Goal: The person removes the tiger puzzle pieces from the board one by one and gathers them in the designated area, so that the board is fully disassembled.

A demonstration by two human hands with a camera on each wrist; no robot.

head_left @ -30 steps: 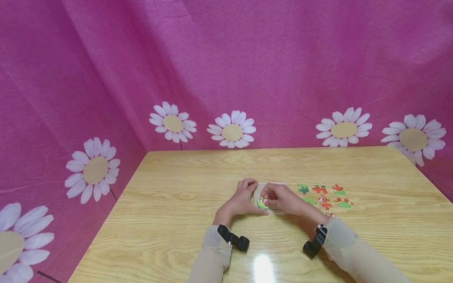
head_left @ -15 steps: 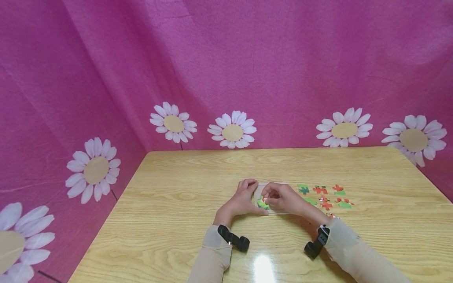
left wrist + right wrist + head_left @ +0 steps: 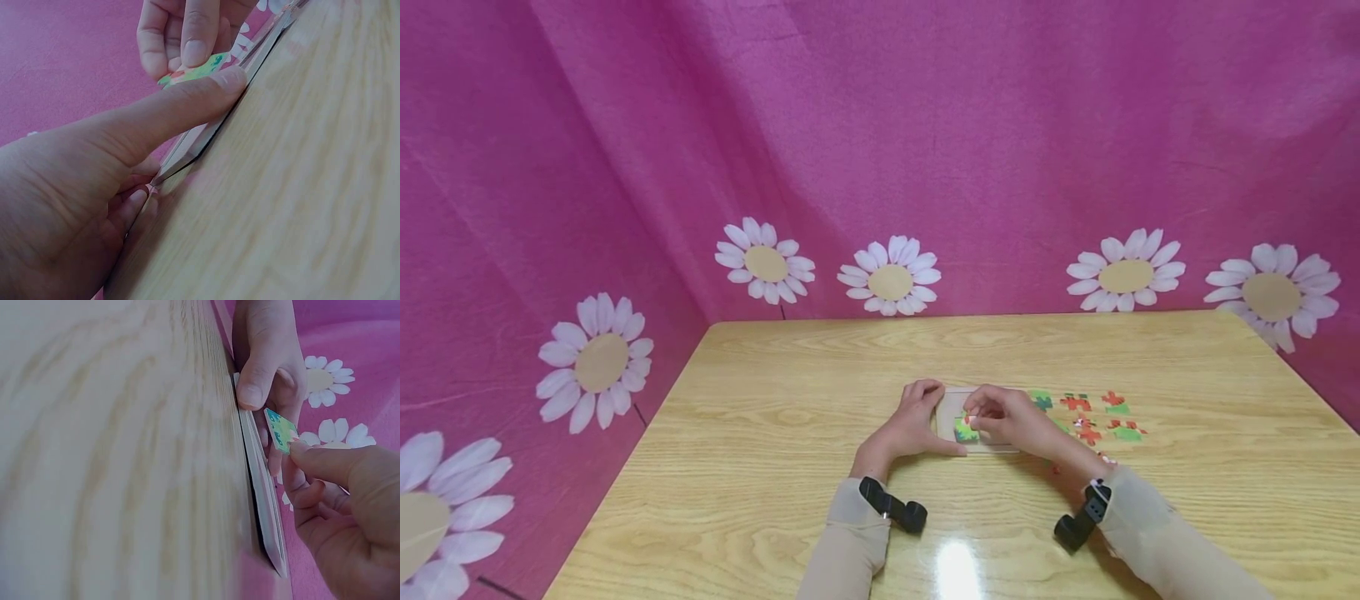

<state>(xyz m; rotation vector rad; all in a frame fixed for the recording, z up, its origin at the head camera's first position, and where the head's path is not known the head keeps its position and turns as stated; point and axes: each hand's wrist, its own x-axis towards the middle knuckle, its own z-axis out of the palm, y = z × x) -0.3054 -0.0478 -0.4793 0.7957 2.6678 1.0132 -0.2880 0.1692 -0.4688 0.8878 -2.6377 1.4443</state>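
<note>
A flat puzzle tray [image 3: 951, 406] with a pale base and thin raised rim lies on the table. My left hand [image 3: 910, 425] holds its left side, thumb along the near rim and fingers at the far left corner. Over the tray, my right hand [image 3: 1011, 421] pinches a green puzzle piece [image 3: 966, 430] with a bit of red on it. From the right wrist view, the puzzle piece [image 3: 280, 430] is tilted and raised off the tray, between thumb and fingers. The right hand covers part of the tray's right side.
Several loose red and green puzzle pieces [image 3: 1088, 431] lie in rough rows right of the tray, some partly behind the right forearm. The wooden table [image 3: 790, 392] meets a pink curtain [image 3: 985, 150] with daisies at its back and left.
My right hand has shifted slightly to the right with the puzzle piece, which now shows more of its green face. The left hand stays in place on the tray.
</note>
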